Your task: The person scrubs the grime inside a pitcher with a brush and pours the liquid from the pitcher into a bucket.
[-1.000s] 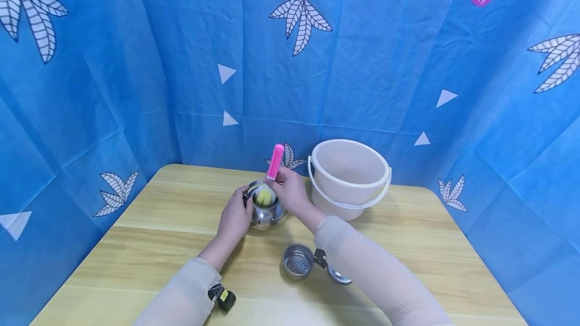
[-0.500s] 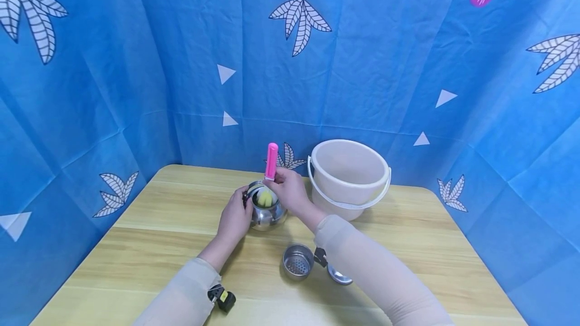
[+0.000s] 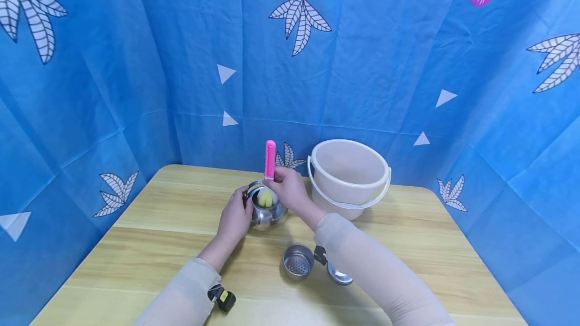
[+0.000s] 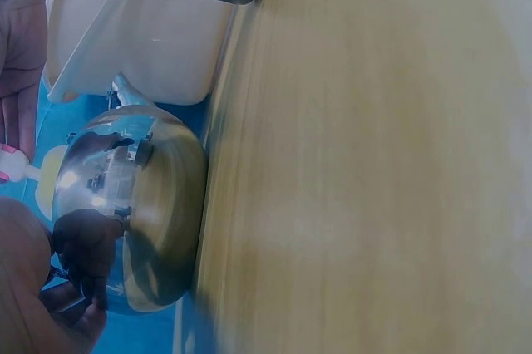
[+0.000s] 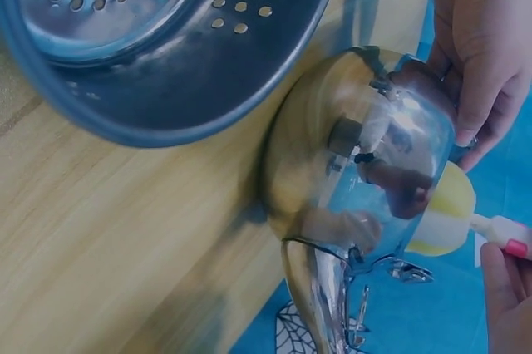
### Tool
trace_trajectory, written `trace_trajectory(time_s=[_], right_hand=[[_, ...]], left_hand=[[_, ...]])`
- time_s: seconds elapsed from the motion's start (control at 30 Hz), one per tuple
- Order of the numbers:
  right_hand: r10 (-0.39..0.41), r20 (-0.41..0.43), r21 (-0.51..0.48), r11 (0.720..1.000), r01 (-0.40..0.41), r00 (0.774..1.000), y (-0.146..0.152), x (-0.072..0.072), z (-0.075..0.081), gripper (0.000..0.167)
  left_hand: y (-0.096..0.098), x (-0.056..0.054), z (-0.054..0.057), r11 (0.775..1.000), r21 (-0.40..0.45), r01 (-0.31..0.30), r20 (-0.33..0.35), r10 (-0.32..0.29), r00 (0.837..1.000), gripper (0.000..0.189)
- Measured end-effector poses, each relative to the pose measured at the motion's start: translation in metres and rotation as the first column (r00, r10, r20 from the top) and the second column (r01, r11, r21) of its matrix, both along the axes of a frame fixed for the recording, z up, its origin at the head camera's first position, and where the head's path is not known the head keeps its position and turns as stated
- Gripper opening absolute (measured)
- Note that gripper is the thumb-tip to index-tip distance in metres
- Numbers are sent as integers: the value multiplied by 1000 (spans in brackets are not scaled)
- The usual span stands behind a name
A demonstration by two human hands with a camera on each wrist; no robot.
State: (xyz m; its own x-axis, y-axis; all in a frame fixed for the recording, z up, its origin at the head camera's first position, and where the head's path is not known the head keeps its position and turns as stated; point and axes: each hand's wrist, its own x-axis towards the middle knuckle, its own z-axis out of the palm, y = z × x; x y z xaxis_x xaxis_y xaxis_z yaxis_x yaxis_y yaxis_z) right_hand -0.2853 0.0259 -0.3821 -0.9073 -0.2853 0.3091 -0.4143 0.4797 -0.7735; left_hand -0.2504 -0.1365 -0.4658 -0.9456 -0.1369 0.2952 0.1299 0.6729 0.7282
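A shiny stainless steel teapot [image 3: 268, 220] stands upright on the table, its mouth uncovered. My left hand [image 3: 234, 214] grips it at the left side, fingers at the rim. Over the mouth, my right hand [image 3: 291, 191] pinches the neck of a sponge brush [image 3: 270, 159] with a pink handle that points up. Its yellow and white sponge head [image 5: 453, 208] sits partly down in the opening, the lower end hidden by the pot wall. In the right wrist view, the spout [image 5: 320, 296] sticks out on the side away from my left hand.
A perforated metal strainer basket [image 3: 298, 260] rests on the table in front of the teapot. Right of it lies a round metal lid [image 3: 340, 274], partly behind my right sleeve. A white bucket [image 3: 333, 191] with its handle down stands at the back right, before the blue curtain [image 3: 380, 64].
The brush handle has swung left from a rightward lean to nearly upright, and the sponge head has shifted slightly inside the mouth. My left hand and the teapot stay in place.
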Motion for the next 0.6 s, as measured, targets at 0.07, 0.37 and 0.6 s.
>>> trace_trajectory(time_s=[0.07,0.37,0.6], right_hand=[[2,5,5,1000,-2,1000,0,-1,0,16],[4,13,27,1000,-4,1000,0,-3,0,15],[5,14,30,1000,-5,1000,0,-3,1,9]], left_hand=[[0,0,0,1000,0,-1,0,1,1000,45],[0,1,0,1000,-2,-2,3,2,1000,45],[1,0,0,1000,-5,-6,-1,6,1000,45]])
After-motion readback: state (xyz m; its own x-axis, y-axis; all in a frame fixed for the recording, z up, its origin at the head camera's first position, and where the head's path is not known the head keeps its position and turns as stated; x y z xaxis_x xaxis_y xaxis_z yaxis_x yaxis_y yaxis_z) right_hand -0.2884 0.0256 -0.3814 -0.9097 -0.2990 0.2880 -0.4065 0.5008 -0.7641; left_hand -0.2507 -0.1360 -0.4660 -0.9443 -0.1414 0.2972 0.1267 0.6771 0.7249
